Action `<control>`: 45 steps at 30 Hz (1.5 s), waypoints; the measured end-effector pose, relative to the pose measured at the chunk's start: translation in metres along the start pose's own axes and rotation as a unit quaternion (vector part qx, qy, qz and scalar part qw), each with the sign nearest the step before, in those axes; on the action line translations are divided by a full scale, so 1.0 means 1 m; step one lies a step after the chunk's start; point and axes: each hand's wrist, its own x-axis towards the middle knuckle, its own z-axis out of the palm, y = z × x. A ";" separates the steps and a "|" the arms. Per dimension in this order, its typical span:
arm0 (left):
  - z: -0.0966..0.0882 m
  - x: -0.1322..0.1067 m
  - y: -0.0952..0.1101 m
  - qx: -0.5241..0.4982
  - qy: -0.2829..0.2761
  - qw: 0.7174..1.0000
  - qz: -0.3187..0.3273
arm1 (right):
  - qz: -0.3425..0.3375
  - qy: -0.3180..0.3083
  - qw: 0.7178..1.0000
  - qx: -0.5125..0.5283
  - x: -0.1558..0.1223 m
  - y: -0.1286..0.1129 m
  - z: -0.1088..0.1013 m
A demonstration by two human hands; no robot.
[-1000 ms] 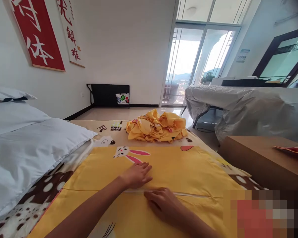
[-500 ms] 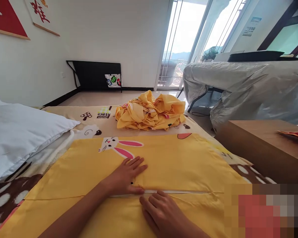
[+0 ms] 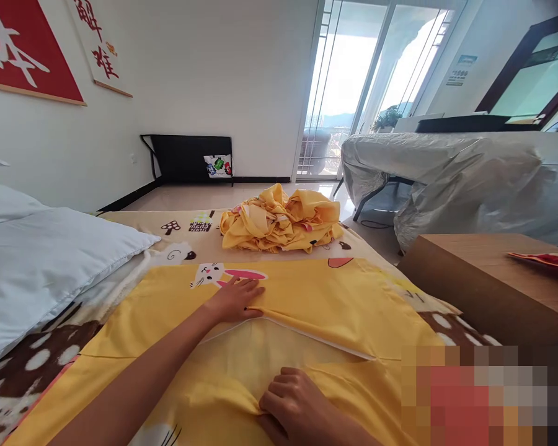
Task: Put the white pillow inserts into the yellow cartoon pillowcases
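Observation:
A yellow pillowcase with a rabbit print lies spread on the bed, a white-edged opening running across its middle. My left hand rests over the far flap beside the rabbit's ears. Its fingers stretch forward, and its thumb meets the lifted edge, partly hidden by fabric. Closer to me, my right hand has curled fingers pinching the near side of the opening, where creases gather. Between the two hands the gap shows paler inner cloth. Beyond the pillowcase sits a crumpled heap of yellow fabric.
White pillows lie at the left of the bed, on a patterned blanket. To the right stands a wooden cabinet. Plastic-covered furniture is behind it, near the glass door. A pixelated patch covers the lower right corner.
The opening has spread from a narrow slit to a wide gap. My left hand has moved away from me with the far edge, and my right hand has drawn the near edge back.

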 end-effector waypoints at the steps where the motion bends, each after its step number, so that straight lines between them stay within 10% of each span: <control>1: 0.000 0.001 -0.001 0.022 0.013 1.000 0.001 | -0.016 0.004 1.000 -0.005 0.000 0.000 0.001; 13: -0.005 0.005 0.009 0.105 0.061 0.993 -0.004 | -0.071 0.055 0.996 -0.015 0.002 0.003 0.001; 18: -0.008 -0.011 0.010 0.075 0.062 0.995 0.000 | 0.140 0.055 0.988 -0.019 -0.006 0.040 -0.043; 26: -0.007 -0.029 0.004 0.040 0.057 0.997 -0.021 | 0.431 -0.196 0.879 -0.065 -0.050 0.141 -0.058; 40: -0.014 -0.012 0.043 0.093 0.082 0.991 -0.053 | 0.326 -0.042 0.944 0.028 -0.035 0.133 -0.026; 45: -0.035 -0.051 0.014 0.125 0.091 0.983 -0.099 | 0.294 -0.020 0.955 0.021 -0.036 0.134 -0.019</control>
